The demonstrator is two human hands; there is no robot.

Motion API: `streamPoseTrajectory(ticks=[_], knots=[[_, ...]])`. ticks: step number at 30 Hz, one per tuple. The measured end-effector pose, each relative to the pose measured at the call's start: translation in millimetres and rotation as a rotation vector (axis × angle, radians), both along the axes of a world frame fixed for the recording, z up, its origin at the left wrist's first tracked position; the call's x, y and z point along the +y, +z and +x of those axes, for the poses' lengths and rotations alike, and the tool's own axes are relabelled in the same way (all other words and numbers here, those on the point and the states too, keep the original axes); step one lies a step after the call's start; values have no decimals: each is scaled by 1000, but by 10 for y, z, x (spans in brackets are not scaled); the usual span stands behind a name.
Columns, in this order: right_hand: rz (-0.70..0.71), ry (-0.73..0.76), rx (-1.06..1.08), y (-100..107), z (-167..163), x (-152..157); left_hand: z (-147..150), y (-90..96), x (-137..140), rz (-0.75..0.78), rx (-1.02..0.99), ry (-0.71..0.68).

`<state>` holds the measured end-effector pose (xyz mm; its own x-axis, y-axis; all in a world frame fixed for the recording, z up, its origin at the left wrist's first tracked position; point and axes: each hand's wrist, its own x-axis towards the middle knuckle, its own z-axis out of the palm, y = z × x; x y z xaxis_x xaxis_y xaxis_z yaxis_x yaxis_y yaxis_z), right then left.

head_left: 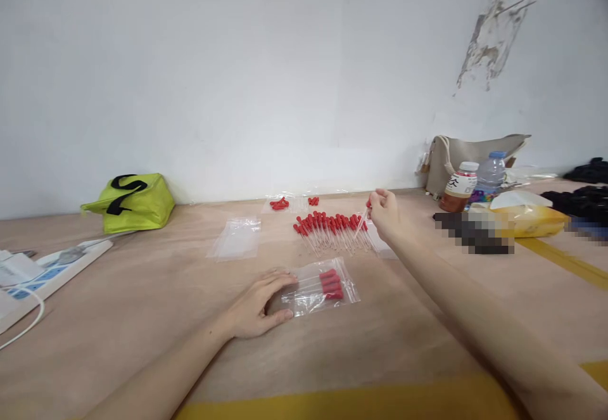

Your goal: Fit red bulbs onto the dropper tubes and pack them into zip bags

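Tabletop (380, 344): right hand (384, 214) raised, pinching a dropper (363, 218); left hand (256, 305), spread, touches bag (316, 293).

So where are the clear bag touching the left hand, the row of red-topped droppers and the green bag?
Clear bag (349, 286), head view: film near its right edge.
Row of red-topped droppers (332, 222), head view: tops mid-row.
Green bag (144, 208), head view: its green side.
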<state>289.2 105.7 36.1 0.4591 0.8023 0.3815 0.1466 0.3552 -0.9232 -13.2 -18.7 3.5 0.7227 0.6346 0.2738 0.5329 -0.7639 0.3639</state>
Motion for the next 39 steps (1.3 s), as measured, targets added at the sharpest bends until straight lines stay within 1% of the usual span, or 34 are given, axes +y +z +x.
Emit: streamPoseTrajectory(ticks=[1,4,6,9,14,21,30,34,37,39], knots=[[5,32,44,-71,52,-110,-3,1,2,3,6,1],[-59,149,93,-315,158,-389,-3,14,4,6,25,2],[-98,170,131,-441,181,-514,1,22,4,6,30,-2],[-149,174,195,-526,159,-627,3,24,3,5,31,-4],[-193,202,296,-552,72,-698,-1,12,8,2,34,2],[-185,267,351,-610,-40,-702,1,11,20,3,14,-18],[-201,334,466,-604,-114,-777,0,6,14,4,14,-11],[-235,375,453,-587,-122,-804,2,6,11,3,4,-18],[-258,373,423,-571,-122,-832,1,0,12,4,-6,-22],[-258,369,439,-564,-128,-852,0,-3,12,4,-5,-20]])
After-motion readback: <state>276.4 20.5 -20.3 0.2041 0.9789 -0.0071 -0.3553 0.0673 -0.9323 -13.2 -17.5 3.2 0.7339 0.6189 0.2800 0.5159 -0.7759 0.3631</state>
